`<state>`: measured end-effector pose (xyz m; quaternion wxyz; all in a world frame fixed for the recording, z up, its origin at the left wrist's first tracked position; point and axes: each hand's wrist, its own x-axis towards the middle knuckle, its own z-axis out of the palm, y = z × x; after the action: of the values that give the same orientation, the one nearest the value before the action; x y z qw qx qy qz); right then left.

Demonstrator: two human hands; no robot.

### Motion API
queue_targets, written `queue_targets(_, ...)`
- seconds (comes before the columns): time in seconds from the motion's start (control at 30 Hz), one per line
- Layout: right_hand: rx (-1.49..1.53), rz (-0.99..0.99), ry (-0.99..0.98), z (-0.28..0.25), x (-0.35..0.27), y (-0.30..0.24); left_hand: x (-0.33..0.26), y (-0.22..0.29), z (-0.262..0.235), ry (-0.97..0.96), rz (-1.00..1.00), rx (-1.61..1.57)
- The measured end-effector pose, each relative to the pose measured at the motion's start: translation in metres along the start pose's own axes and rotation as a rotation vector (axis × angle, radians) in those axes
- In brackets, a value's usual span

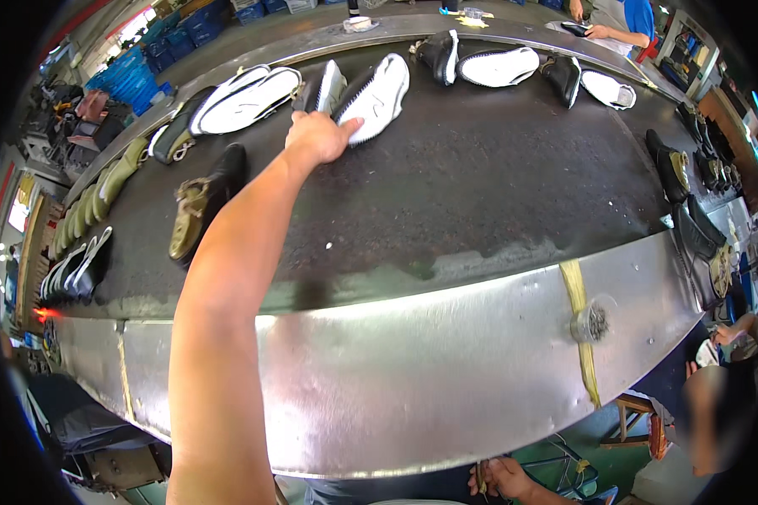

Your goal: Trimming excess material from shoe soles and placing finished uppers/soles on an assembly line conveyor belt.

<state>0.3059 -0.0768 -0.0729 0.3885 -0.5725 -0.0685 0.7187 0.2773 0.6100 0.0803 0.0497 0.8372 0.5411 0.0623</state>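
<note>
1. The left hand (318, 137) reaches far across the dark conveyor belt (480, 194), arm stretched out from the near edge. Its fingers rest on the near end of a white shoe sole (377, 94), thumb tip on the pale underside; whether the fingers are closed around it or only pressing on it cannot be told.
2. That sole lies tilted on its edge at the far side of the belt, leaning beside a black shoe with a white sole (322, 87), which is probably why the hand comes at it from the near end.
3. The right hand (504, 476) is low at the near edge, below the metal guard (413, 379), fingers curled; what it grips, if anything, is too hidden to tell.
4. Left of the reaching arm, a black shoe with a tan insole (200, 204) lies on its side on the belt. Farther left, two long white soles (246, 99) lie together.
5. At the far right, more pairs sit in a row: a black shoe (438, 52) beside a white sole (499, 66), then another such pair.
6. Another person in a blue shirt (638, 17) works at the far right of the line.
7. Blue crates (130, 77) are stacked beyond the belt at the far left.
</note>
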Motion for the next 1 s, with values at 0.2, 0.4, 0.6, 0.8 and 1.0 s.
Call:
queue_targets(0.2, -0.068, -0.086, -0.017, 0.002, -0.033, 0.038, -0.194, -0.022, -0.094, -0.218, 0.066, 0.072)
queue_targets(0.4, -0.108, -0.102, -0.034, 0.001, -0.06, 0.09, -0.386, -0.096, -0.164, -0.185, 0.002, -0.191)
queue_targets(0.6, -0.083, -0.104, -0.038, -0.002, -0.084, 0.128, -0.531, -0.149, -0.128, 0.035, 0.152, -0.094)
queue_targets(0.8, -0.182, -0.172, -0.007, 0.007, -0.083, 0.124, -0.463, -0.069, -0.132, -0.158, 0.332, 0.007)
queue_targets(1.0, -0.202, -0.185, 0.016, 0.012, -0.086, 0.127, -0.363, -0.026, -0.103, -0.316, 0.186, -0.032)
